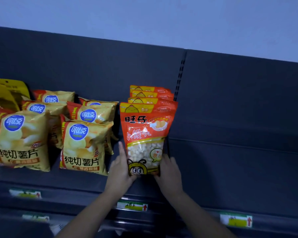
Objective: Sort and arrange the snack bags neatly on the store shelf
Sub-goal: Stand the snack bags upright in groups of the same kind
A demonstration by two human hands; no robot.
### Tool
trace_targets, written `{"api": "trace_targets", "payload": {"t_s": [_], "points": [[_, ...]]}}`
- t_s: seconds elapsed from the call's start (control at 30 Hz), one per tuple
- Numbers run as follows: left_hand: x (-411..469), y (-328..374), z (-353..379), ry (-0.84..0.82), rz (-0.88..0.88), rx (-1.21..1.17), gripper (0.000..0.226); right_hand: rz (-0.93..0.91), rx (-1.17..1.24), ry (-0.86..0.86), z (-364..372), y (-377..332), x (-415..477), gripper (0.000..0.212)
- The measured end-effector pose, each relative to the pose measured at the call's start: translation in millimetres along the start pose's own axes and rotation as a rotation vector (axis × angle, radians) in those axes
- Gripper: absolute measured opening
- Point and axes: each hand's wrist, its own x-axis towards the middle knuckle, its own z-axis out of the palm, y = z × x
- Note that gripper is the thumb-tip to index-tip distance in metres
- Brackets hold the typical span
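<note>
An orange snack bag [145,134] stands upright near the middle of the shelf [230,169], a little back from its front edge. It is the front of a row of matching orange bags [150,93] running to the back panel. The left hand [120,170] grips its lower left corner, with one finger straight up along the edge. The right hand [169,172] grips the lower right corner. Yellow chip bags [83,143] stand in two rows towards the shelf's left end. Price tags [132,205] sit on the front rail.
</note>
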Motion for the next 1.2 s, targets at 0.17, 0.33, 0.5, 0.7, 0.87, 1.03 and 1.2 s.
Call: {"api": "trace_targets", "payload": {"t_s": [0.17,0.33,0.5,0.7,0.87,1.03,1.2], "points": [[1.8,-9.7,-11.6,-0.193,-0.107,-0.063,0.067,0.22,0.237,-0.233,10.8,4.0,-0.5,0.061],[16.5,-8.7,-18.5,-0.301,-0.053,0.007,0.039,0.206,0.39,-0.38,-2.6,20.1,12.5,0.072],[21.6,-3.5,-12.5,-0.194,-0.066,0.058,0.037,0.212,0.402,-0.347,-2.2,21.2,12.0,0.07],[18.3,-12.0,-16.6,-0.192,-0.015,0.075,0.037,0.202,0.484,-0.377,-3.4,26.9,9.4,0.064],[14.9,-6.0,-11.2,-0.127,-0.009,0.142,0.034,0.234,0.535,-0.402,-7.1,28.7,9.2,0.061],[14.1,-9.5,-14.6,-0.159,-0.056,0.266,0.046,0.201,0.476,-0.423,-13.7,32.5,7.8,0.067],[15.7,-11.2,-17.4,-0.231,-0.045,0.176,0.054,0.212,0.505,-0.408,-11.3,34.3,3.9,0.071]]}}
